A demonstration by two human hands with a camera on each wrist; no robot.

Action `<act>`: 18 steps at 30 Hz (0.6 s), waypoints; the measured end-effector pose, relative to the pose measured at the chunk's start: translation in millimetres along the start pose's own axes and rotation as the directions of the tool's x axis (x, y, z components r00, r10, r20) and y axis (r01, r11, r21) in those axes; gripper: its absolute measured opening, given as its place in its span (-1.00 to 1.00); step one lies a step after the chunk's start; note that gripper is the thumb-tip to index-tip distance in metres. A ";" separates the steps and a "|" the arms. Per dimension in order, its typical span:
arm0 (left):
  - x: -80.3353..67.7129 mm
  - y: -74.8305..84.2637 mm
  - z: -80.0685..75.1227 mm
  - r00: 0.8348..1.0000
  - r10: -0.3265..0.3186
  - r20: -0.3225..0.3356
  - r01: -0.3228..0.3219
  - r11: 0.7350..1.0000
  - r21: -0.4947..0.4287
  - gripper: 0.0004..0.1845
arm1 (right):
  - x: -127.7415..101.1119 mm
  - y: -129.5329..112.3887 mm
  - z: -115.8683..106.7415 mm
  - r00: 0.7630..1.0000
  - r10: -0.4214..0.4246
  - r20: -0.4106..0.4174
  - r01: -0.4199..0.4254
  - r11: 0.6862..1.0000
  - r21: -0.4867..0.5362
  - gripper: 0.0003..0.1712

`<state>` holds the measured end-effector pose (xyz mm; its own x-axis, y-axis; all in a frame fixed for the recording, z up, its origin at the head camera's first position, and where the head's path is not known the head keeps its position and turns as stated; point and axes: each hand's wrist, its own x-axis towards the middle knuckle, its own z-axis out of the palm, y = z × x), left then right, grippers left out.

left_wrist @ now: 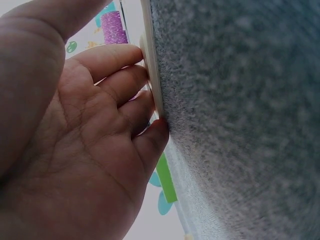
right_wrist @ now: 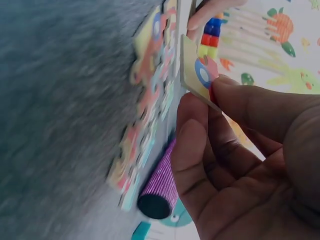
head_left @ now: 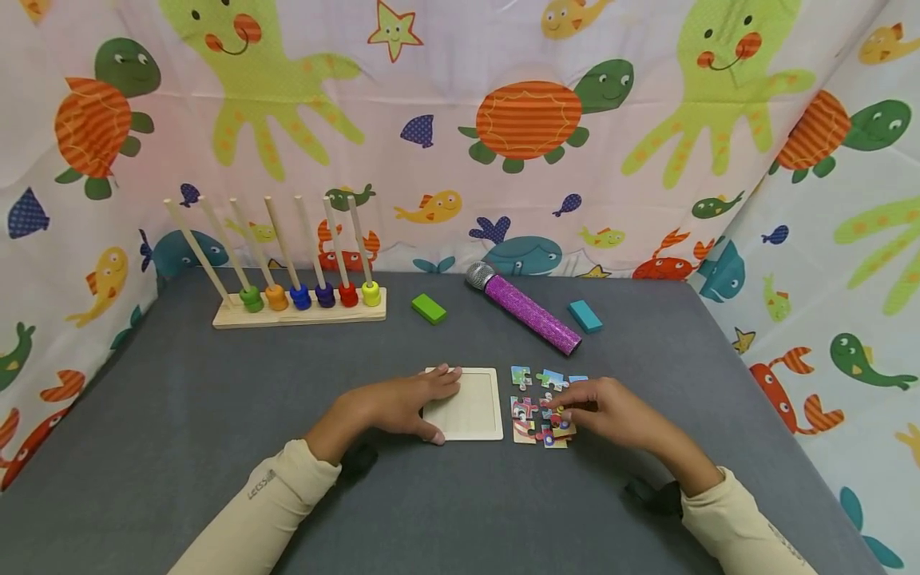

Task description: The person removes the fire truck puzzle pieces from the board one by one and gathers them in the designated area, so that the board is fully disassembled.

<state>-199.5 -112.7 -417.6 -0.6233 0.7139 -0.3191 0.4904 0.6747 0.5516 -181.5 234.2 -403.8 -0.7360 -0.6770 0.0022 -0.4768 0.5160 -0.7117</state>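
Observation:
A pale wooden puzzle tray [head_left: 470,403] lies on the grey table. My left hand [head_left: 402,403] rests on its left edge, with straight fingers [left_wrist: 125,90] touching the rim of the tray [left_wrist: 152,75]. Several colourful jigsaw pieces [head_left: 535,403] lie loose just right of the tray. My right hand [head_left: 604,407] is over them and pinches one piece [right_wrist: 199,74] between thumb and fingers, lifted clear of the other pieces [right_wrist: 150,105].
A purple glitter microphone [head_left: 528,310] lies behind the pieces, between a green block [head_left: 429,308] and a teal block [head_left: 585,316]. A wooden peg rack with coloured rings [head_left: 298,299] stands at the back left. Sea-animal curtains close in the table on three sides.

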 end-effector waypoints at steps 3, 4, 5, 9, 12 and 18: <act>1.0 1.2 -0.2 1.000 0.001 0.003 -0.001 1.000 0.004 -0.09 | -10.6 5.3 -1.4 1.000 0.001 0.006 -0.001 1.000 0.008 -0.74; 2.0 1.8 0.1 1.000 0.004 0.005 -0.004 1.000 0.006 -0.10 | -14.6 6.9 -2.2 1.000 0.012 0.009 -0.012 1.000 0.007 -0.74; 3.1 2.4 0.5 1.000 0.006 0.007 -0.006 1.000 0.007 -0.10 | -18.6 8.4 -2.9 0.999 0.033 0.011 -0.033 0.999 0.009 -0.74; 6.4 5.0 1.9 1.000 0.015 0.015 -0.015 1.000 0.007 -0.11 | -32.0 13.1 -5.5 0.994 0.111 0.020 -0.111 0.994 0.005 -0.77; 7.5 6.3 1.4 1.000 0.003 0.019 -0.003 1.000 0.007 -0.10 | -36.8 15.6 -7.1 0.992 0.123 0.040 -0.123 0.992 0.014 -0.78; 4.3 10.6 -1.5 1.000 -0.020 0.020 0.019 0.999 0.040 -0.10 | -36.4 16.8 -9.0 0.990 0.120 0.072 -0.119 0.993 -0.027 -0.78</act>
<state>-197.9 -102.8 -411.9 -0.6206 0.7041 -0.3450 0.5026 0.6950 0.5142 -167.1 272.3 -409.4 -0.7515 -0.6460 -0.1339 -0.3990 0.6067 -0.6876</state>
